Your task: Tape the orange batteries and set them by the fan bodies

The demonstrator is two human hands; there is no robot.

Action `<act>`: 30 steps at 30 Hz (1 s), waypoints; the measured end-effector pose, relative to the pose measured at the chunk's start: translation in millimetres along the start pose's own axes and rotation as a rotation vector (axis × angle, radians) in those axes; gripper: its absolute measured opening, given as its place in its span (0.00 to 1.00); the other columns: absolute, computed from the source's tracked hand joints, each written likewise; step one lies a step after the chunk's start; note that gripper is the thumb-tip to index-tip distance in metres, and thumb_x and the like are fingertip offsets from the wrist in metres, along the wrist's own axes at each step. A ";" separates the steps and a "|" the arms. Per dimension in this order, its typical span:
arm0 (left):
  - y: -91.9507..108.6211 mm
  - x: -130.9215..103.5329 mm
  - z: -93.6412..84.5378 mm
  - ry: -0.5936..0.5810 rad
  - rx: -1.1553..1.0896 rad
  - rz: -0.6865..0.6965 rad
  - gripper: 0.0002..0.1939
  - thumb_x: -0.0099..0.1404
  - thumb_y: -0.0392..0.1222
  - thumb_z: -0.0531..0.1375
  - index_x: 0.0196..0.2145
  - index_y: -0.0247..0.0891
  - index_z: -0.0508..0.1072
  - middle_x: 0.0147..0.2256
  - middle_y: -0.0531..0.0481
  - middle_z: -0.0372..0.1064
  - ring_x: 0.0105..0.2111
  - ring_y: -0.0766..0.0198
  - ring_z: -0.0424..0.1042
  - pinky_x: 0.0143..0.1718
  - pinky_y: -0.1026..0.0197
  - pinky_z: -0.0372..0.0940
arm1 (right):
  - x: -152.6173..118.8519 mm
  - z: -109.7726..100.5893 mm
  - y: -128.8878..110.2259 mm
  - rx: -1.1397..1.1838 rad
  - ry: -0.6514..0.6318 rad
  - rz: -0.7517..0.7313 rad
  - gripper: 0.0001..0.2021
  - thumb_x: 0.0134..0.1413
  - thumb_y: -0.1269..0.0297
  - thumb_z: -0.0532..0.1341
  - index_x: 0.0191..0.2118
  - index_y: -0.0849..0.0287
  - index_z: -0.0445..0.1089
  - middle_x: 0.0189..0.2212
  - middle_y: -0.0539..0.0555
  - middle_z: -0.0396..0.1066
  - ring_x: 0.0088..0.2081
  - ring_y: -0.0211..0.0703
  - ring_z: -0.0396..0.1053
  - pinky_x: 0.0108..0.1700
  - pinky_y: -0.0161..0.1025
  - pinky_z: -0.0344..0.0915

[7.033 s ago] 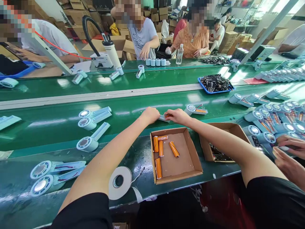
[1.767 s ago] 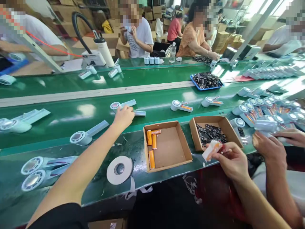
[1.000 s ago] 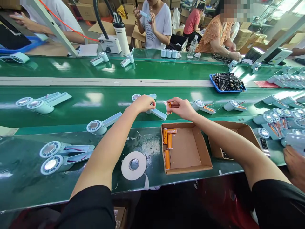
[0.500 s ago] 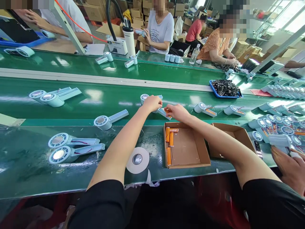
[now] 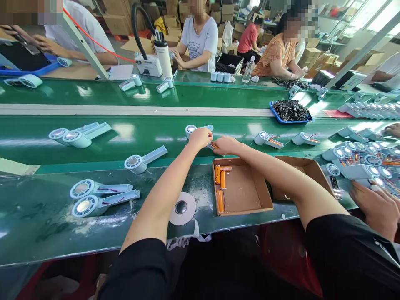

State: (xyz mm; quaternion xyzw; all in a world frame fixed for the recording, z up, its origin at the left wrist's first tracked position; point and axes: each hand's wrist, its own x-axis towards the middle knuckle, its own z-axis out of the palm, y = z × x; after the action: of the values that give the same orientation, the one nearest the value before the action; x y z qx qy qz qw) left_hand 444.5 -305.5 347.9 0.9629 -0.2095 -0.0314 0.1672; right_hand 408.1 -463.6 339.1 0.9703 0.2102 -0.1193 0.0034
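My left hand (image 5: 200,138) is closed in a pinch over the belt, its fingertips bent down by a light-blue handheld fan body. What it pinches is hidden. My right hand (image 5: 225,145) meets it from the right, fingers closed at that body's handle (image 5: 208,146), which mostly disappears behind both hands. Just beyond my left hand lies another light-blue fan body (image 5: 190,130). Nearer to me, an open cardboard box (image 5: 246,189) holds several orange wrapped battery cells (image 5: 223,180). A roll of white tape (image 5: 188,212) lies flat between my forearms.
Several fan bodies (image 5: 136,163) lie to the left, with more (image 5: 263,138) along the belt to the right. A second box (image 5: 301,171) is under my right forearm. A co-worker's hand (image 5: 373,206) is at the right edge. A blue tray (image 5: 290,121) holds black parts.
My right hand has shifted slightly left, closer to my left hand, covering more of the handle. The whole view has shifted a little. Across the belt, a person's hands have lowered.
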 end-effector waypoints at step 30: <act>-18.9 -377.6 24.3 0.631 0.049 0.302 0.22 0.66 0.24 0.62 0.55 0.38 0.72 0.51 0.38 0.75 0.71 0.37 0.55 0.65 0.30 0.64 | -263.4 83.0 -164.7 0.739 -0.233 -0.572 0.17 0.66 0.48 0.63 0.35 0.55 0.79 0.26 0.51 0.77 0.27 0.39 0.71 0.31 0.35 0.59</act>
State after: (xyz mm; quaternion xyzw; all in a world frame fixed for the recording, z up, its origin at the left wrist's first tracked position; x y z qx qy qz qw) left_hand 105.0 -140.4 315.1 0.8871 -0.2882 0.2978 0.2033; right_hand 89.1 -425.4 327.0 0.7901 0.4104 -0.2900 -0.3510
